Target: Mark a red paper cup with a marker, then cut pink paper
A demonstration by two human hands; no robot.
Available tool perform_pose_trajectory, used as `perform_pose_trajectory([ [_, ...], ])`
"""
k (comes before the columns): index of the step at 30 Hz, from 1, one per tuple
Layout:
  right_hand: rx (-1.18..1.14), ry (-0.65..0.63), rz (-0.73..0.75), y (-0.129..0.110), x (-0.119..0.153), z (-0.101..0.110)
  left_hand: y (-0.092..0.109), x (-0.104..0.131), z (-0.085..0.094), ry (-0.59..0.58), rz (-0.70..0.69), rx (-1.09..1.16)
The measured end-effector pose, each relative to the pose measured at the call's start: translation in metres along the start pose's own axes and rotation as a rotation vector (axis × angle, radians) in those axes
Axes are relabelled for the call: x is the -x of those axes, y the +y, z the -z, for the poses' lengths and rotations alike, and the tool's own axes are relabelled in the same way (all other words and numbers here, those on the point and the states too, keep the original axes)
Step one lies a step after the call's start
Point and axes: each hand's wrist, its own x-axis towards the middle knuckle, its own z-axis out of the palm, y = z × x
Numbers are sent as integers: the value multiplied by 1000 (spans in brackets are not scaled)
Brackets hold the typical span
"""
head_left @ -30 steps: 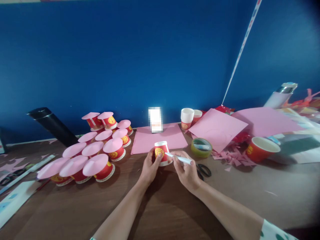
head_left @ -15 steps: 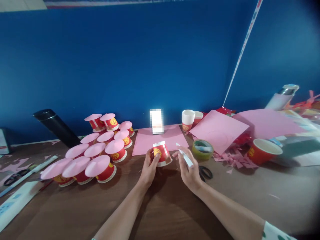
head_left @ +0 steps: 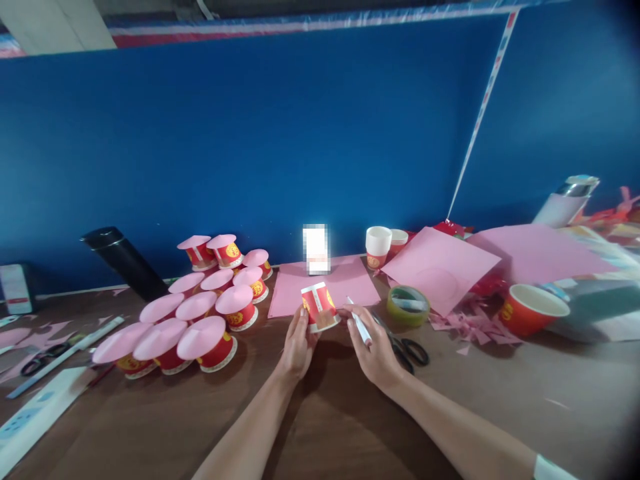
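My left hand [head_left: 299, 343] is wrapped round the lower left of a red paper cup [head_left: 320, 308], which is upside down with a white strip facing me. In my right hand [head_left: 373, 347] is a white pen [head_left: 361, 327], its tip pointing up and left; the fingertips of that hand reach the cup's lower right edge. Behind the cup lie pink paper sheets [head_left: 290, 287]. To the left stand several upturned red cups topped with pink paper cones [head_left: 201, 339].
Black scissors [head_left: 414, 352] and a roll of green tape [head_left: 407, 307] lie right of my right hand. Further right are pink sheets [head_left: 440, 267], paper scraps and a red cup [head_left: 534, 310]. A black flask [head_left: 125, 263] and power strip [head_left: 37, 417] are at left.
The cup has turned so that its white strip faces me, and its yellow print has shifted to the sides. My right hand has moved in to touch the cup. The view has tilted up slightly.
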Motion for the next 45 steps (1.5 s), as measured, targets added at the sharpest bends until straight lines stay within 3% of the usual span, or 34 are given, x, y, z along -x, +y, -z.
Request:
perform_pose_trajectory([
  [12,-14,-2,-5,0,-1,-1,-6,-3,7,52,10,21],
  [17,-39,-11,-21,1,-1,-1,-1,0,2,-44,-10,7],
  [24,-13,4,10,2,-2,-1,-4,1,6,-83,-65,-272],
  [27,-29,-20,11,2,-2,-1,-12,-3,9,7,-99,-327],
  [37,97,18,18,11,2,-4,-20,-7,12,104,-44,-48],
  [45,217,-10,30,28,5,-14,-19,-8,11,112,-40,-11],
])
